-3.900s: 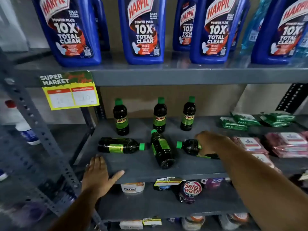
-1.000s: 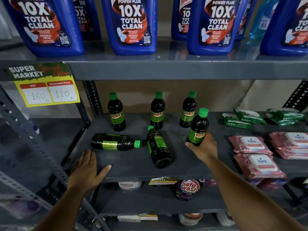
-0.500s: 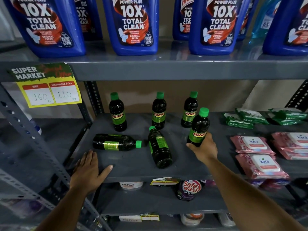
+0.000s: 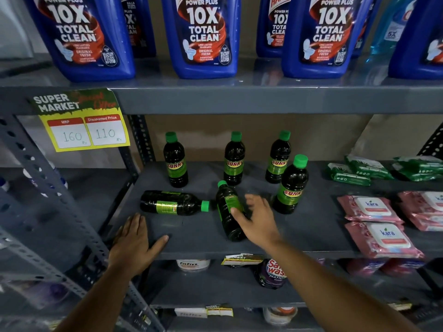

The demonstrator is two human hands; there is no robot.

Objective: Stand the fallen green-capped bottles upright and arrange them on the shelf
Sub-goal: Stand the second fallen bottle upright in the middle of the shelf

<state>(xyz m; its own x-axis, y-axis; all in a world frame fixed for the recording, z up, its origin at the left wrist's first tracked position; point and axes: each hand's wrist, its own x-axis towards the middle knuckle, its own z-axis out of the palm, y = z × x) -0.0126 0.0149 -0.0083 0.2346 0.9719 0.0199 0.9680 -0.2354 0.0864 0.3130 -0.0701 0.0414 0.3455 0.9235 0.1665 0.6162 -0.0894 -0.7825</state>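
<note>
On the grey middle shelf [image 4: 196, 238], three dark green-capped bottles stand in a back row: left [image 4: 175, 161], middle [image 4: 234, 160], right [image 4: 278, 158]. A fourth upright bottle [image 4: 291, 185] stands in front of the right one. Two bottles lie flat: one on its side with the cap pointing right [image 4: 171, 203], one with the cap pointing back [image 4: 227, 208]. My right hand [image 4: 260, 221] hovers with fingers spread over this second fallen bottle, touching its right side. My left hand [image 4: 134, 243] rests flat on the shelf's front left edge.
Big blue cleaner jugs [image 4: 203, 37] fill the upper shelf. Pink wipe packs [image 4: 381, 236] and green packs [image 4: 352, 174] lie to the right. A yellow price tag [image 4: 81, 121] hangs at left. A slanted perforated steel post [image 4: 48, 188] crosses the left. Jars sit on the lower shelf.
My right hand let go of the now upright front-right bottle and moved left to the fallen bottle in the middle. The left hand has stayed on the shelf edge.
</note>
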